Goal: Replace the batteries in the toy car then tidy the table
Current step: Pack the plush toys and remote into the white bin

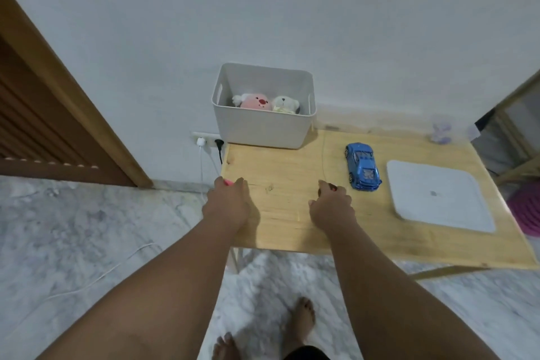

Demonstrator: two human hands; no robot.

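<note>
Progress is undetermined: the blue plastic toy car (363, 166) is left untouched on the pale wooden table (277, 161), 1 o'clock of the right hand (331, 207). A small pink object (228, 183) is pinched in the left hand (229, 202), a small dark object (331, 187) gripped in the right hand; tidying is judged outstanding.

We saw a dim room in soft, cool, even light. Our left hand (226, 207) threw a faint, soft-edged shadow rightward onto the table (292, 161). The wide lens bowed the door frame (68, 90) and smeared fine detail along the far right edge.
</note>
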